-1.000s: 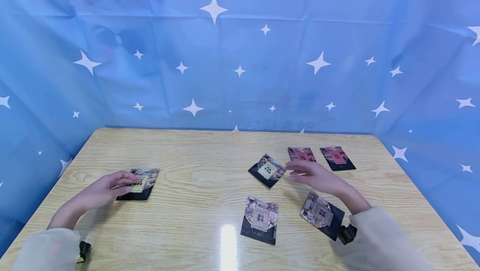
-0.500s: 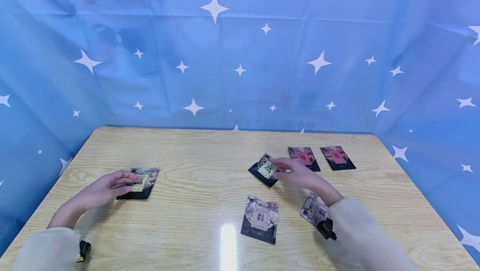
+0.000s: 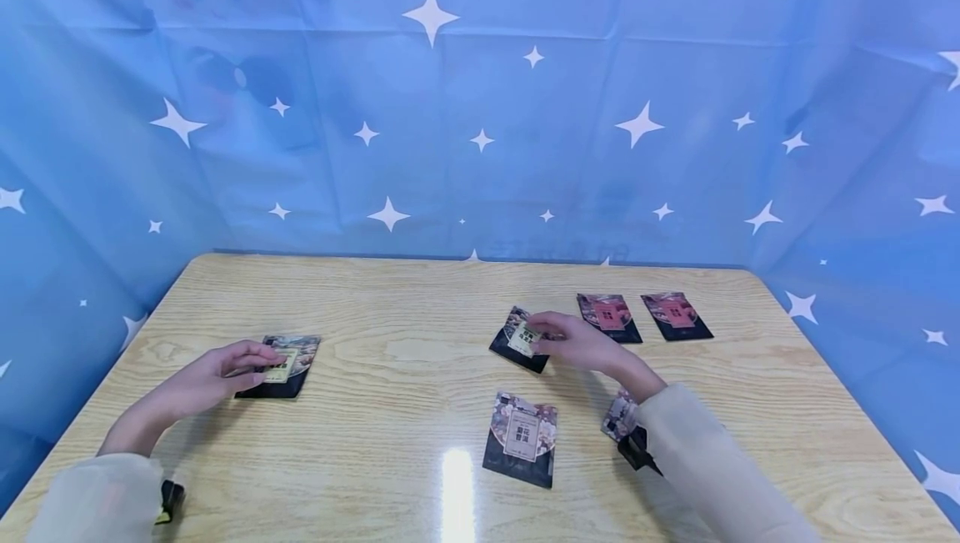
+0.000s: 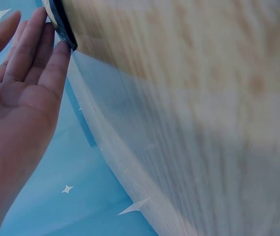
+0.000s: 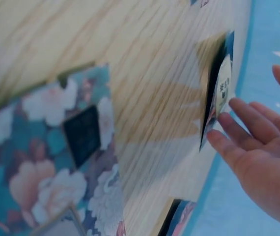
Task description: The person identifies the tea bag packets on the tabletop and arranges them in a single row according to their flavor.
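On the left of the table, my left hand (image 3: 198, 384) rests its fingertips on a flat black packet (image 3: 303, 354) with a yellow-green label and a floral print. In the left wrist view its fingers (image 4: 27, 54) are extended at the packet's dark edge. My right hand (image 3: 581, 346) touches a similar packet (image 3: 517, 341) with a pale green label, right of the table's middle. The right wrist view shows relaxed, nearly straight fingertips (image 5: 223, 142) against this packet's face (image 5: 223, 83). The right fingers cover part of its right side.
Two packets with red labels, one (image 3: 609, 318) and another (image 3: 677, 315), lie at the back right. A pink-grey labelled packet (image 3: 521, 440) lies nearer the front. Another floral packet (image 3: 621, 411) is partly hidden under my right forearm. A blue star-patterned curtain (image 3: 480, 109) stands behind the table (image 3: 390, 460).
My right hand has moved left from above the red packets onto the pale green labelled packet, which has shifted slightly left. The left hand has stayed in place.
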Action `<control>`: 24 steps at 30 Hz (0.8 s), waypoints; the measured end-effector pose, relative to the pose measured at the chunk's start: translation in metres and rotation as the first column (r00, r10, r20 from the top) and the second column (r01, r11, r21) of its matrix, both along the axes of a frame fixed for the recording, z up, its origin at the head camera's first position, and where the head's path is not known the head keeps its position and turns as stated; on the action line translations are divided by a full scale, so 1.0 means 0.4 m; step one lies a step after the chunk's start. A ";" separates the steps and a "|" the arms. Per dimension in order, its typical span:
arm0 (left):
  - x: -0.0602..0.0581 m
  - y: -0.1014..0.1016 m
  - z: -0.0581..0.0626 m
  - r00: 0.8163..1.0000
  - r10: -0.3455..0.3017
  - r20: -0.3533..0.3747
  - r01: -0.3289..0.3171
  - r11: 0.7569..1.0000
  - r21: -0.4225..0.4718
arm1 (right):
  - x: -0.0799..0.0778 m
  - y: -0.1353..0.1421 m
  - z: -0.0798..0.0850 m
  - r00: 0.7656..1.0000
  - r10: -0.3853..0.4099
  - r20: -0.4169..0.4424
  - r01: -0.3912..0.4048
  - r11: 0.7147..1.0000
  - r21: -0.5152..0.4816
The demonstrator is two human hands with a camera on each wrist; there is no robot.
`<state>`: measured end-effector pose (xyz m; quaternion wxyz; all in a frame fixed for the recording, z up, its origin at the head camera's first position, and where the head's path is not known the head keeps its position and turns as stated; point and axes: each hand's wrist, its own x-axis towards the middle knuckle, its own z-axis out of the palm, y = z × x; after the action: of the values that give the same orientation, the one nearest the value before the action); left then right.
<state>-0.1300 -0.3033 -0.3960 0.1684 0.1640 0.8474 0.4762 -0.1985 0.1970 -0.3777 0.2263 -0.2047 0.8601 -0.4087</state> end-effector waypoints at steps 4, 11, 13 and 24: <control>-0.001 0.001 0.001 1.000 0.006 0.005 -0.006 1.000 -0.009 | -0.001 -0.001 0.002 1.000 -0.008 -0.007 0.008 1.000 -0.005; -0.002 0.000 -0.001 1.000 0.007 0.006 -0.007 1.000 -0.007 | -0.002 -0.003 0.000 0.999 0.002 0.032 -0.002 1.000 -0.004; -0.002 0.000 -0.002 1.000 0.007 0.004 -0.007 1.000 -0.003 | -0.004 -0.005 -0.001 0.999 0.010 0.035 -0.010 1.000 0.000; -0.004 0.001 -0.002 1.000 0.019 0.013 -0.019 0.999 -0.031 | -0.018 -0.036 -0.006 0.998 0.058 0.032 -0.058 0.998 -0.001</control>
<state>-0.1317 -0.3030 -0.3966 0.1721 0.1501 0.8550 0.4657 -0.2056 0.1828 -0.3802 0.2520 -0.2231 0.8501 -0.4050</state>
